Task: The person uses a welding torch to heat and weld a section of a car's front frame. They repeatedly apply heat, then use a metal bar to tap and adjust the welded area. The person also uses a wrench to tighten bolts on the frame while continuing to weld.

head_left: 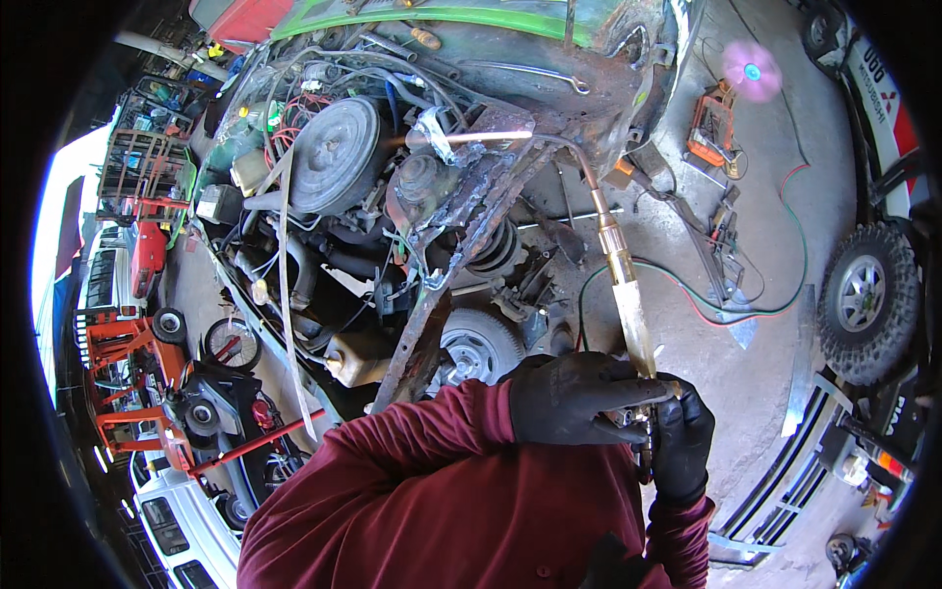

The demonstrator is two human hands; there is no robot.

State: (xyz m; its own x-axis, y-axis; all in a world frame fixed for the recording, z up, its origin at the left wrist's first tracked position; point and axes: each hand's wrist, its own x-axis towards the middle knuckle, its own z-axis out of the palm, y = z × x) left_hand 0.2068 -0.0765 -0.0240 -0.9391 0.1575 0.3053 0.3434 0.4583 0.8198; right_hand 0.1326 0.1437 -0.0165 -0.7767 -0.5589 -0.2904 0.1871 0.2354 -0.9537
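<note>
Left glove [574, 401] closed round the gas welding torch [631, 319], fingers across the handle, no gap showing. Right glove [684, 437] curled against the torch's valve end; can't tell how tightly its fingers close. Torch stands past the engine bay's [224, 280] right edge, handle over the concrete floor [775, 216]. Its bent nozzle [589, 177] points left, and a bright flame [481, 136] crosses that edge toward the round air filter housing [336, 155].

Below the flame: ragged rusty panel [471, 245] along the bay's right edge, sloping down to my left sleeve [461, 417]. Coil spring [498, 250] just right of it, wheel [479, 348] lower, near my left glove. Tan plastic bottle [355, 360] at the bay's lower edge; pale flat strip [286, 265] runs down its left side. Combination spanner [530, 72] lies near the far edge, below the green rim [442, 15].

Right side, elbow room: concrete runs from my right glove to the knobbly tyre [834, 324], with a metal strip [800, 363] and slatted grille [785, 466] in between. Green hose [803, 240] loops across. Pink fan [753, 72] farther off, blades blurred, beside an orange case [708, 128].
</note>
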